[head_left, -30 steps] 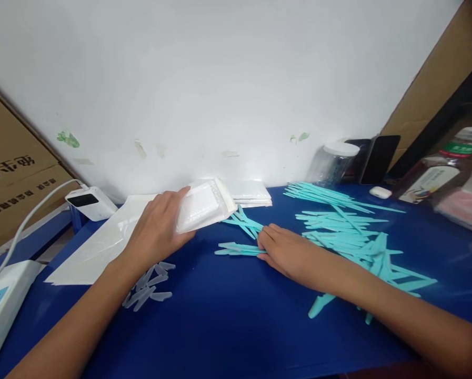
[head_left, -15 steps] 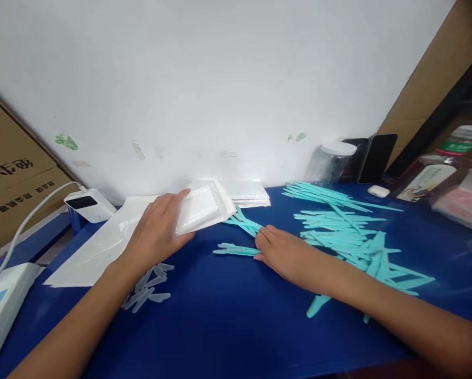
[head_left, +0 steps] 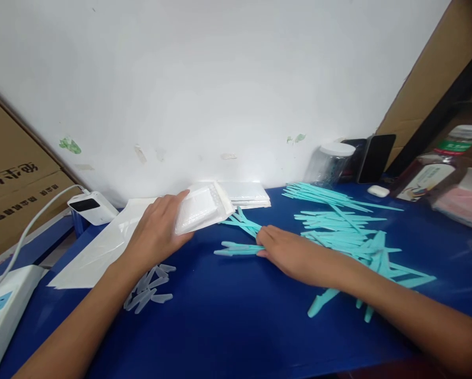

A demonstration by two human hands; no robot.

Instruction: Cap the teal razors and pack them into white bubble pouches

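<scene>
My left hand (head_left: pixel 157 223) is closed around the side of a small white bubble mailer (head_left: pixel 198 210), which it holds tilted above the table. On the table to the right, my right hand (head_left: pixel 279 247) has its fingers closed on the ends of several slim turquoise eyebrow razors (head_left: pixel 236 249); its fingertips are partly hidden. More turquoise razors (head_left: pixel 243 223) cross each other just behind, between the mailer and my right hand. Below my left wrist lies a small heap of translucent plastic blade covers (head_left: pixel 149 289).
Loose piles of turquoise razors (head_left: pixel 346 231) spread over the blue table (head_left: pixel 220 326) at the right. Stacked mailers (head_left: pixel 249 195) lie against the wall, with white sheets (head_left: pixel 89 252) at left. A jar (head_left: pixel 330 163), bottle (head_left: pixel 433 168), white device (head_left: pixel 93 207) and power strip (head_left: pixel 7 310) stand around.
Hardly anything differs. The view has shifted slightly, and the razors by my right hand show as a slightly thicker bunch. Both hands keep their grip.
</scene>
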